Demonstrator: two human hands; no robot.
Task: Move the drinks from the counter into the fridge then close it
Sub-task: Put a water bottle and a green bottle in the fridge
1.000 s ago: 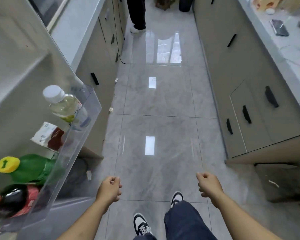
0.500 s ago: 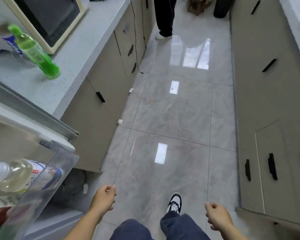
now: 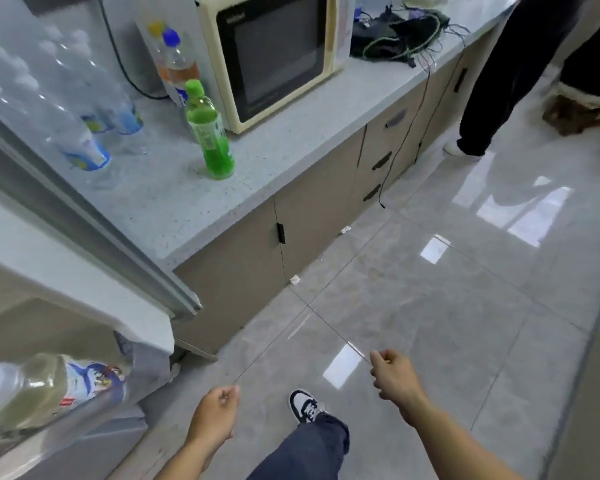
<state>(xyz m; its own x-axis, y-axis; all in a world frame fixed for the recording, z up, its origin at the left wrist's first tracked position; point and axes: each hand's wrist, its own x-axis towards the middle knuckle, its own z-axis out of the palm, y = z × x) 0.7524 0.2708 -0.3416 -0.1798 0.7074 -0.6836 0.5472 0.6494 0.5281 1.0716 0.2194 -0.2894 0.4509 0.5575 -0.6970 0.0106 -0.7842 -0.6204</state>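
A green drink bottle (image 3: 210, 133) stands upright on the speckled counter (image 3: 257, 174), in front of the microwave. Behind it stand two more bottles, one with a blue cap (image 3: 177, 64) and one with a yellow cap (image 3: 157, 46). Clear water bottles (image 3: 84, 109) with blue labels crowd the counter's left end. The open fridge door (image 3: 94, 278) fills the lower left, and its clear shelf holds a pale tea bottle (image 3: 49, 389). My left hand (image 3: 215, 415) and my right hand (image 3: 397, 379) hang low over the floor, fingers loosely curled, holding nothing.
A cream microwave (image 3: 271, 53) sits on the counter with tangled cables (image 3: 402, 32) to its right. Another person's dark trouser legs (image 3: 513, 71) stand at the top right. Cabinet fronts with black handles (image 3: 381, 161) line the glossy tiled floor (image 3: 430, 306). My shoe (image 3: 305, 407) is mid-step.
My view has swung left and up, bringing the countertop, its bottles and the microwave into sight. Both hands stay low and loosely curled; the fridge door shelf has slid toward the lower left.
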